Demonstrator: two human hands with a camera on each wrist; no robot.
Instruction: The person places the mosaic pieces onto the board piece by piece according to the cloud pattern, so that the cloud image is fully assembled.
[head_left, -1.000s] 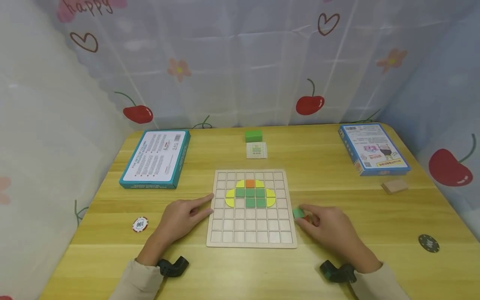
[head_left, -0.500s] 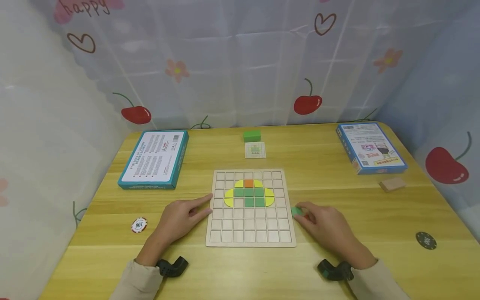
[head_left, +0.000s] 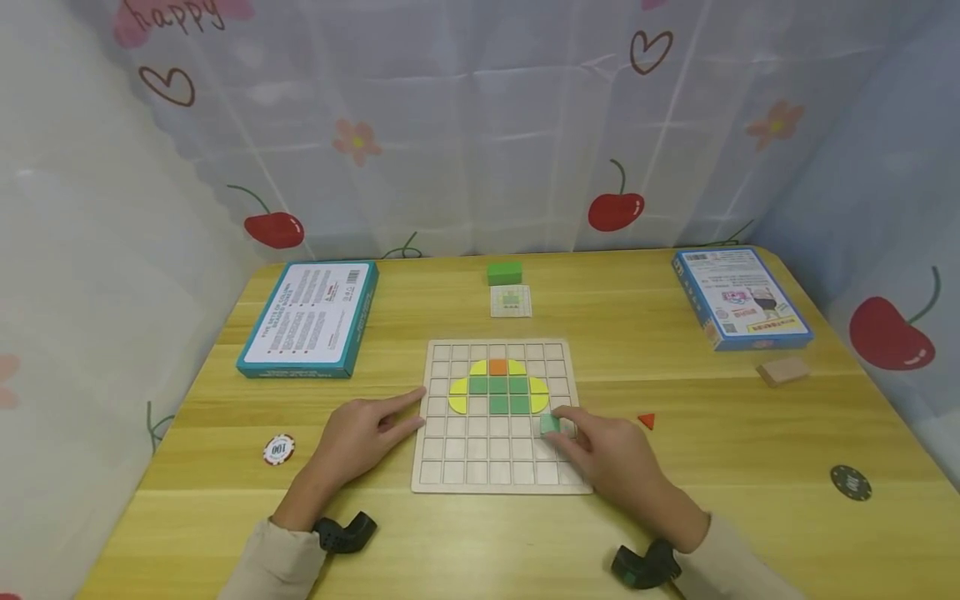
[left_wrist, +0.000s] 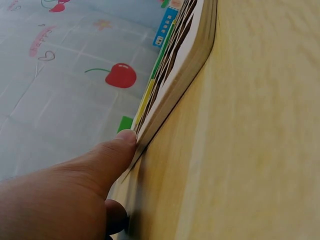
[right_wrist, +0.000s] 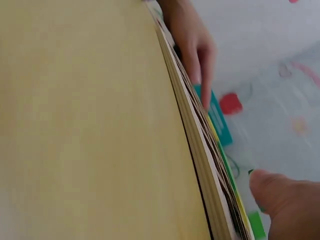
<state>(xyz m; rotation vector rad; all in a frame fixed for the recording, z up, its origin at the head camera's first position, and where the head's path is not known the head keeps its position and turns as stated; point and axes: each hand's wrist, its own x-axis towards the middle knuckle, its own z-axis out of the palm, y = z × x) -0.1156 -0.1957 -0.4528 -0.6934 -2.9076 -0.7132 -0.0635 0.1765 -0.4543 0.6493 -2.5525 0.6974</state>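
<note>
Since the earlier head frames, we record that the right hand (head_left: 611,454) has carried the green square tile (head_left: 550,423) from the tabletop beside the grid board (head_left: 498,479) onto the board itself, uncovering a red triangle (head_left: 647,421) left lying on the table (head_left: 675,533). Head view: the tile is pinched at the fingertips over the cells just below the yellow and green pattern (head_left: 498,388), right of centre; the left hand (head_left: 360,437) lies flat against the board's left edge, fingers extended and holding nothing. Left wrist view: we confirm the left hand (left_wrist: 75,190) with its thumb pressed to the board's edge (left_wrist: 175,75), steadying it. Right wrist view: only the right hand's thumb (right_wrist: 280,197) shows above the board's rim (right_wrist: 210,170), so the pinch cannot be verified there. We judge the tile light, rigid and smooth, unlikely to break, and best taken by its opposite side edges so it drops square into a cell.
</note>
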